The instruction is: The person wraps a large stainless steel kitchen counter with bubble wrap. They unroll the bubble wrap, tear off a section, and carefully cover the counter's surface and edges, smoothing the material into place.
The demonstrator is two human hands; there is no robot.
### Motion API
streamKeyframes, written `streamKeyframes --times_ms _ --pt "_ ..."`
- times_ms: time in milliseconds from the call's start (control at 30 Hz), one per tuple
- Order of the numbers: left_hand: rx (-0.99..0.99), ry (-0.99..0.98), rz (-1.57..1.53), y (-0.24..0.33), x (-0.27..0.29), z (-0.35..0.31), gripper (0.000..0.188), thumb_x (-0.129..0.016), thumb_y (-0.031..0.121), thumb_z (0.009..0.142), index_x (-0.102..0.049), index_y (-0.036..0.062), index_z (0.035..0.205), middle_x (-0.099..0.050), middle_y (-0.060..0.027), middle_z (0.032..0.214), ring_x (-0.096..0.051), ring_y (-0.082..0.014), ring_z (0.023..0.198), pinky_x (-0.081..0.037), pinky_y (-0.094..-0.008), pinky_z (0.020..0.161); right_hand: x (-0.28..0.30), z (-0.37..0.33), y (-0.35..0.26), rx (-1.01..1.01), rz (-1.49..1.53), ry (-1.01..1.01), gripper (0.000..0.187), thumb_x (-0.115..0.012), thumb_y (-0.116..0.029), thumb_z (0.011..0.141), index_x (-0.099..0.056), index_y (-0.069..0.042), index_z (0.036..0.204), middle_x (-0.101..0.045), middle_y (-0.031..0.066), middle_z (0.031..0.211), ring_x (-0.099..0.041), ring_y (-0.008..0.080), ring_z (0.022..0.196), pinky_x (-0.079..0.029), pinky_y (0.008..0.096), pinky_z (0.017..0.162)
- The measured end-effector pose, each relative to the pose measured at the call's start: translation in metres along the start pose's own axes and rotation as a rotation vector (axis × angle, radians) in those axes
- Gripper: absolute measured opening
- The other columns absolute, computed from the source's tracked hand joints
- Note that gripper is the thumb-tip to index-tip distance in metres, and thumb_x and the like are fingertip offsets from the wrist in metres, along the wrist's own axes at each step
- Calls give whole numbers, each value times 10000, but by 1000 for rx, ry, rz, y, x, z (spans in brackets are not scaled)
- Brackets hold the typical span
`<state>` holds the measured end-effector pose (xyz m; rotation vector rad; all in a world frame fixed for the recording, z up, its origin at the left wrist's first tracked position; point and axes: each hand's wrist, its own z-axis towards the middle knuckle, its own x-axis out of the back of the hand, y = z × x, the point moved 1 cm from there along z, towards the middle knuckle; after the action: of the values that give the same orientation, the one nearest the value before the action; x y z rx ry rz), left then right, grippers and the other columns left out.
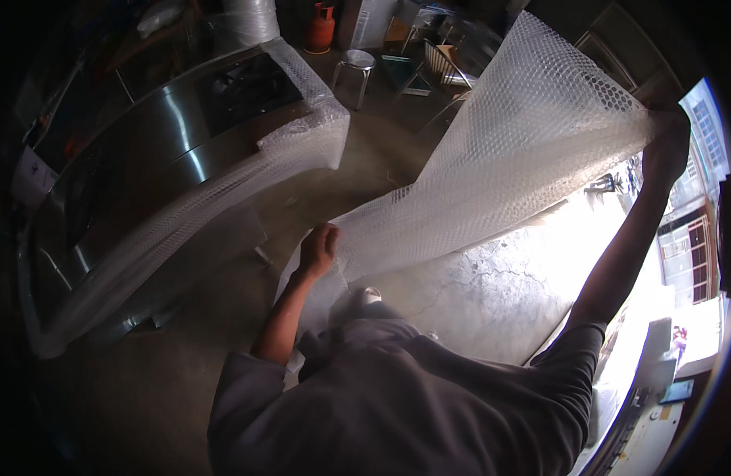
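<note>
A wide sheet of bubble wrap (492, 166) is stretched between my two hands, in front of my body. My left hand (321, 247) is closed on its near edge, low and close to my waist. Out to the right and raised, my right hand (665, 147) grips the gathered far end; its fingers are dark and partly hidden. To the left stands a large stainless steel appliance (163, 147) with a dark panel on top. Its front and right edges are covered with bubble wrap (223, 186), apart from the sheet I hold.
Behind the appliance are a plastic-wrapped roll (250, 20) and an orange gas cylinder (320, 30). A metal stool (357, 63) and a chair (445, 67) stand farther back. The concrete floor (492, 301) is cracked and brightly lit at the right, beside an opening to daylight.
</note>
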<state>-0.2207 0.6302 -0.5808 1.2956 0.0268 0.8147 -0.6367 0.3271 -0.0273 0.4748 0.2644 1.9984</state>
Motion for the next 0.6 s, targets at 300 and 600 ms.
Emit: streamKeyframes --times_ms 300,600 --pt "-311 -107 -191 55 -153 43 286 -557 352 1033 -652 87 982 -428 -144 1544 -355 -366 1443 -179 -582 1176 70 17 55 -379 1262 -32 376 -447 -282 987 -616 36 1096 -643 163 1058 -646 339 1018 -464 457 999" --pt "-197 -314 -461 87 -165 36 140 -643 177 995 -643 48 939 -666 -54 896 -636 -162 847 -489 -306 786 95 -34 176 -248 542 -192 365 -461 -271 1048 -615 21 1206 -649 169 1235 -637 295 1131 -451 410 1044"
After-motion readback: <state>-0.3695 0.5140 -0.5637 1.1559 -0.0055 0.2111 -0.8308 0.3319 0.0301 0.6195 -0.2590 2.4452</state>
